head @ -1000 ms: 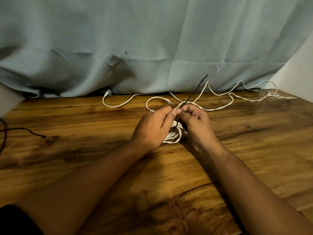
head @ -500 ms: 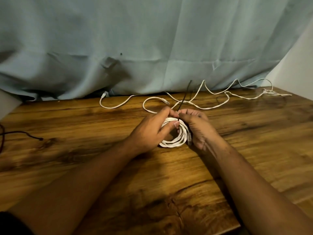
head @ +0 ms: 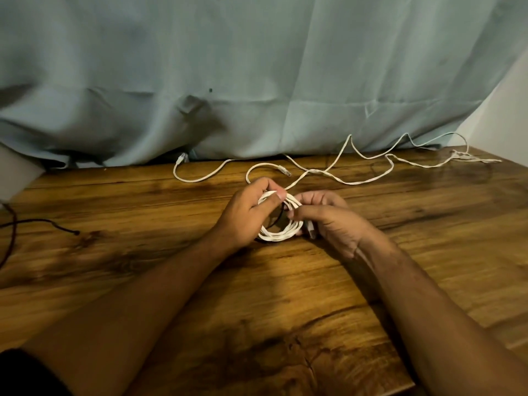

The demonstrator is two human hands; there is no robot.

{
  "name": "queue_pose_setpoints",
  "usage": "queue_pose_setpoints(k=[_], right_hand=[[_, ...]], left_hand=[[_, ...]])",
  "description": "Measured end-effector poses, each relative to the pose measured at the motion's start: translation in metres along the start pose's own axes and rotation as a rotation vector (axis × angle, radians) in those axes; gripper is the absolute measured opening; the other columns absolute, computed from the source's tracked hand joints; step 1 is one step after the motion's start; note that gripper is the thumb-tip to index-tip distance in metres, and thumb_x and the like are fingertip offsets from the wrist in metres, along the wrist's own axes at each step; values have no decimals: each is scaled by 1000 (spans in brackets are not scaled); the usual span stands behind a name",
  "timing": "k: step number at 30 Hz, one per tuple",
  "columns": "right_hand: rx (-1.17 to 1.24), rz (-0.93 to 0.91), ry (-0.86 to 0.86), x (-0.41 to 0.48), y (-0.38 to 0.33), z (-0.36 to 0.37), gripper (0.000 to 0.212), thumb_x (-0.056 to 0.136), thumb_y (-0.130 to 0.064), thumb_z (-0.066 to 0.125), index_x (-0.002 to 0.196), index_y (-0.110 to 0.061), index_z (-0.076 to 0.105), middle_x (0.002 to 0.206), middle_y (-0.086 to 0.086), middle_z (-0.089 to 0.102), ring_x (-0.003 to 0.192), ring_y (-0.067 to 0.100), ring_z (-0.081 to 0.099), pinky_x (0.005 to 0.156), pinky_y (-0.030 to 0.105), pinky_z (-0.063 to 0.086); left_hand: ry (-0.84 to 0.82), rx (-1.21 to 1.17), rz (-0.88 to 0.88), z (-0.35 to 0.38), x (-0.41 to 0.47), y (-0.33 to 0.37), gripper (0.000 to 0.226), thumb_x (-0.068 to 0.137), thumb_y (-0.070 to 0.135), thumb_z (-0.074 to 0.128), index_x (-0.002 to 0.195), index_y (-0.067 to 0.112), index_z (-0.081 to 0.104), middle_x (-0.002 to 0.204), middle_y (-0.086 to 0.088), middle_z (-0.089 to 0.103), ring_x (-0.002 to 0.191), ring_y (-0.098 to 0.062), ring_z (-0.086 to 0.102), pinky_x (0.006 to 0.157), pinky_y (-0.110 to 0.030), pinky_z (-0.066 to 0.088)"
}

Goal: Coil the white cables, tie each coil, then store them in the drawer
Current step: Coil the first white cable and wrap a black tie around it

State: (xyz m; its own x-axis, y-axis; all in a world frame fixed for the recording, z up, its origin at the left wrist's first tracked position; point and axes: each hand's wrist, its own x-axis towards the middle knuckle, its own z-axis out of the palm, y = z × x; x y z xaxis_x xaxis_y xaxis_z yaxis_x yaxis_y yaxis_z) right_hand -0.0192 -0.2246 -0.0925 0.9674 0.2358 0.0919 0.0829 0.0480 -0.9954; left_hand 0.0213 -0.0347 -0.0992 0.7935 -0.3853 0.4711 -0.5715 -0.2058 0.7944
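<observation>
Curtain [head: 257, 67]: pale blue, hangs behind the table.
Table [head: 428, 252]: wooden.
Loose cable [head: 357, 182]: white, sprawled along the far edge.
Left hand [head: 245, 218]: thumb and fingers clenched round the coil's left side.
Right hand [head: 337, 227]: curled, grasping the coil's right side.
Coil [head: 281, 237]: white, at mid-table between both hands.

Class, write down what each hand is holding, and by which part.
The white cable coil: the left hand grips its far-left rim, the right hand its right side.
</observation>
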Motion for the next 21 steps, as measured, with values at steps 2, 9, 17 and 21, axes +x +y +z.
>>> queue_pose_setpoints(k=[2, 9, 17, 21], right_hand=[[48, -17, 28, 2, 3, 4, 19, 86, 9, 63, 102, 4, 73, 92, 22, 74, 80, 27, 69, 70, 29, 57], [55, -115, 97, 5, 7, 12, 19, 88, -9, 76, 103, 1, 74, 95, 20, 74, 77, 24, 67, 72, 30, 58], [-467, -526, 340, 8, 7, 12, 9, 92, -3, 75, 99, -6, 71, 96, 5, 71, 89, 21, 70, 76, 42, 60], [-496, -484, 360, 6, 5, 11, 9, 96, -14, 72, 90, -8, 70, 85, 8, 70, 79, 23, 68, 68, 39, 57]], left_hand=[[-5, -35, -11, 3, 0, 1, 14, 101, 32, 55, 96, 24, 65, 83, 11, 67, 75, -7, 59, 70, -34, 44], [39, -83, -50, 6, 2, 4, 34, 104, 36, 42, 103, 12, 65, 98, -8, 70, 92, -30, 66, 83, -48, 54], [34, -41, -65, 8, 3, -1, 28, 107, 36, 43, 83, 33, 57, 70, 12, 54, 67, -11, 50, 65, -39, 42], [1, 25, -46, 9, -1, 0, 27, 105, 45, 43, 83, 39, 55, 64, 15, 52, 60, -9, 49, 61, -41, 43]])
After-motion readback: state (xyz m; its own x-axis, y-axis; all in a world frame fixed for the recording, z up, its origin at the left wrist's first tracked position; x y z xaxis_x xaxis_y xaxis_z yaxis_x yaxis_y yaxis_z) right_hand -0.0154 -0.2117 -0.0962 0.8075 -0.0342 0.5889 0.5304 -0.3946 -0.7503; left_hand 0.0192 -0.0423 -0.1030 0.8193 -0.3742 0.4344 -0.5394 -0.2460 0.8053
